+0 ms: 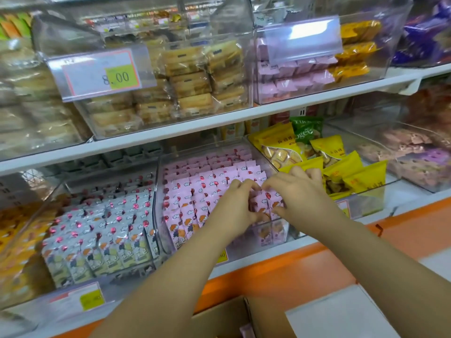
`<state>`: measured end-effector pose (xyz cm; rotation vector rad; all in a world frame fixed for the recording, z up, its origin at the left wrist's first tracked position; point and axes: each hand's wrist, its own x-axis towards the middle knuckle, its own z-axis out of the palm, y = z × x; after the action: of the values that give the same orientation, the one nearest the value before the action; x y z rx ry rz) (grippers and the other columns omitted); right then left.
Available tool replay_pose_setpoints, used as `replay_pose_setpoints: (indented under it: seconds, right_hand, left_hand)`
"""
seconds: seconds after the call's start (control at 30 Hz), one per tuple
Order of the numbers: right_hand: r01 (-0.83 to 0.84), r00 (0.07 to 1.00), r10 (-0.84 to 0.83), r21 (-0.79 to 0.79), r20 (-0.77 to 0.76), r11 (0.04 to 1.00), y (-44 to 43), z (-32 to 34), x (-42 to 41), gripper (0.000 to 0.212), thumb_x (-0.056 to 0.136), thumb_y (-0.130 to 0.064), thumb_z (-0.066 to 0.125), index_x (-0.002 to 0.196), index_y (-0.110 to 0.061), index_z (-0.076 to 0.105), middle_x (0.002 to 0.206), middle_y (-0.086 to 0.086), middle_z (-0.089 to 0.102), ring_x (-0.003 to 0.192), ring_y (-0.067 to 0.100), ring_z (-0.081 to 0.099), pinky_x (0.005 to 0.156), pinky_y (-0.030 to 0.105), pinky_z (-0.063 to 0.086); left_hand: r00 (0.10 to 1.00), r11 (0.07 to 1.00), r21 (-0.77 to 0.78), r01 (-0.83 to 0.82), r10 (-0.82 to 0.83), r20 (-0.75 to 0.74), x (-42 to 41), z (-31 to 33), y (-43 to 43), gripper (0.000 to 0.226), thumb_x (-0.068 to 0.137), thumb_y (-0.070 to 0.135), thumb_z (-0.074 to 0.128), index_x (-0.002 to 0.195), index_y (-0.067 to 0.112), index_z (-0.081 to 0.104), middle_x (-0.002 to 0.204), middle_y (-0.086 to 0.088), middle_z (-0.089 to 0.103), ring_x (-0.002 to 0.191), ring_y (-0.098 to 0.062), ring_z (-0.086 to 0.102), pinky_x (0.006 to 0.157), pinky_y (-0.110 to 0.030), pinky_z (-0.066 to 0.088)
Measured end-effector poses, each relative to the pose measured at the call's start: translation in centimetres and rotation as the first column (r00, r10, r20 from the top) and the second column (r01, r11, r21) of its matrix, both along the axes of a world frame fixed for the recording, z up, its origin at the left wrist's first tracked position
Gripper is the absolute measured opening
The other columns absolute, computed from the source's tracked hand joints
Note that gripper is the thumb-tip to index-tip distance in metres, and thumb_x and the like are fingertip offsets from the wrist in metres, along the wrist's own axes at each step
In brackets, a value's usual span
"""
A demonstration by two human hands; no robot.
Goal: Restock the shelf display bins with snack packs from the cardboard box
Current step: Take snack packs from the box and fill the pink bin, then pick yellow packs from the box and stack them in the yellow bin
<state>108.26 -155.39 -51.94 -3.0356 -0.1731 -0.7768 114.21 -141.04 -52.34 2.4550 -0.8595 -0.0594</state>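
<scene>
Two hands meet at the near right corner of the clear bin [158,196], left hand [234,203] and right hand [300,193] both curled round upright pink snack packs [264,201] there. Cardboard box [219,318] sits nearest, below the shelf [268,256].

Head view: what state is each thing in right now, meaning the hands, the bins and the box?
left hand: fingers curled, gripping pink packs
right hand: fingers curled, gripping the same pink packs
pink bin: open-topped, nearly full, packs in upright rows
grey-pack bin: open-topped, full
yellow-bag bin: loosely filled, bags tilted
cardboard box: open, a pink pack showing inside
</scene>
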Motion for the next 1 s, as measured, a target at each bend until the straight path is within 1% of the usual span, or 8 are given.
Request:
replay_pose_setpoints:
  seconds: [0.07,0.2,0.3,0.37,0.53,0.7,0.83,1.0]
  right_hand:
    - [-0.02,0.995,0.013,0.069,0.1,0.997,0.2,-0.8,-0.7,0.052,0.043,-0.02,0.093,0.089,-0.024,0.068,0.085,-0.008,0.069,0.077,0.023,0.055,0.066,0.034,0.019]
    - [-0.153,0.969,0.117,0.155,0.219,0.976,2.4,-2.2,-2.8,0.028,0.064,-0.014,0.081,0.088,-0.021,0.067,0.079,-0.004,0.066,0.078,0.023,0.051,0.068,0.034,0.032]
    - [-0.253,0.964,0.204,0.345,0.172,0.904,4.9,-4.0,-4.9,0.019,0.073,-0.014,0.065,0.092,-0.017,0.066,0.084,0.001,0.065,0.082,0.022,0.055,0.069,0.032,0.041]
    - [-0.259,0.966,0.241,0.454,0.097,0.853,6.9,-6.3,-6.0,0.023,0.072,-0.006,0.064,0.093,-0.013,0.066,0.088,0.004,0.065,0.086,0.021,0.059,0.073,0.033,0.048]
    - [-0.157,0.928,0.329,0.619,-0.174,0.77,11.9,-12.8,-8.5,0.038,0.064,0.018,0.05,0.085,-0.01,0.066,0.083,-0.003,0.053,0.076,-0.002,0.048,0.069,0.002,0.033]
    - [0.007,0.808,0.323,0.557,-0.493,0.831,14.4,-18.4,-8.9,0.03,0.085,0.008,0.049,0.099,-0.013,0.066,0.098,-0.001,0.056,0.086,0.013,0.054,0.068,0.005,0.035]
    - [0.092,0.654,0.343,0.521,-0.674,0.849,15.5,-22.7,-7.8,0.025,0.093,-0.003,0.052,0.114,-0.012,0.061,0.113,0.005,0.058,0.103,0.022,0.057,0.088,0.034,0.047]
    - [0.166,0.387,0.376,0.465,-0.842,0.87,17.2,-26.5,-6.9,0.036,0.09,-0.024,0.062,0.126,-0.02,0.055,0.119,0.002,0.061,0.106,0.019,0.058,0.085,0.029,0.048]
  left_hand:
    - [1.0,1.0,-0.016,-0.016,0.017,0.02,-0.5,0.3,0.7,0.053,0.081,0.023,0.075,0.127,0.02,0.049,0.119,-0.003,0.044,0.098,-0.016,0.048,0.079,-0.025,0.038]
    - [0.987,0.986,-0.167,0.011,0.016,0.16,-3.3,-0.4,3.5,0.028,0.087,0.013,0.066,0.114,0.015,0.06,0.104,0.003,0.046,0.084,-0.011,0.053,0.08,-0.029,0.048]
    - [0.973,0.964,-0.26,0.05,0.011,0.229,-6.9,-2.0,6.9,0.017,0.089,0.009,0.062,0.105,0.014,0.065,0.091,0.01,0.049,0.077,0.0,0.049,0.071,-0.011,0.043]
    - [0.983,0.965,-0.26,0.043,0.005,0.182,-8.9,-4.0,9.6,0.015,0.09,0.008,0.061,0.103,0.012,0.066,0.083,0.016,0.049,0.075,0.005,0.048,0.068,-0.005,0.038]
    - [0.986,0.964,-0.209,-0.165,0.164,-0.022,-12.0,-11.3,16.7,0.013,0.09,0.008,0.06,0.101,0.012,0.067,0.079,0.02,0.051,0.074,0.005,0.052,0.067,-0.004,0.035]
    - [0.876,0.9,-0.105,-0.422,0.375,-0.303,-13.1,-19.3,23.0,0.014,0.092,0.009,0.059,0.101,0.019,0.064,0.092,0.007,0.061,0.091,-0.013,0.062,0.081,-0.024,0.048]
    - [0.729,0.837,0.038,-0.547,0.497,-0.471,-13.1,-23.8,26.3,0.019,0.094,0.012,0.058,0.112,0.012,0.064,0.106,-0.002,0.066,0.104,-0.016,0.061,0.082,-0.018,0.042]
    - [0.657,0.817,0.215,-0.536,0.563,-0.501,-13.1,-27.7,27.9,0.032,0.093,0.016,0.058,0.125,0.015,0.059,0.121,-0.004,0.063,0.109,-0.019,0.059,0.088,-0.027,0.046]
